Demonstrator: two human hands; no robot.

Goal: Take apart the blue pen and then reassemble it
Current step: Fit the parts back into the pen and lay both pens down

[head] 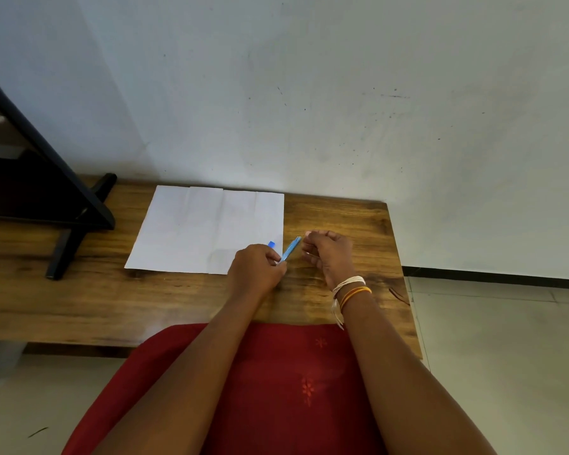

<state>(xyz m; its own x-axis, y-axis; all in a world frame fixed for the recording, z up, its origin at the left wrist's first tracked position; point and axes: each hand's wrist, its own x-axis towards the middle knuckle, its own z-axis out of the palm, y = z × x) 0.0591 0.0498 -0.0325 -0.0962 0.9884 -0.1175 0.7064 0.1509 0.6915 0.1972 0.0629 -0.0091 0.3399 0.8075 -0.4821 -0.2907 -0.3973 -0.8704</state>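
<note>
My left hand [257, 267] grips the lower end of a light blue pen barrel [291, 248], which slants up to the right above the wooden table [112, 300]. My right hand [327, 252] is at the barrel's upper end, fingers pinched together there; a thin part seems to be between them, too small to name. A small blue pen piece [271, 244] lies on the white paper sheet [207, 228], just beyond my left hand.
The creased paper sheet lies at the table's back, against the pale wall. A black stand [76, 221] with a foot sits on the table's left. The table's right edge [404, 280] drops to a tiled floor. Red cloth covers my lap.
</note>
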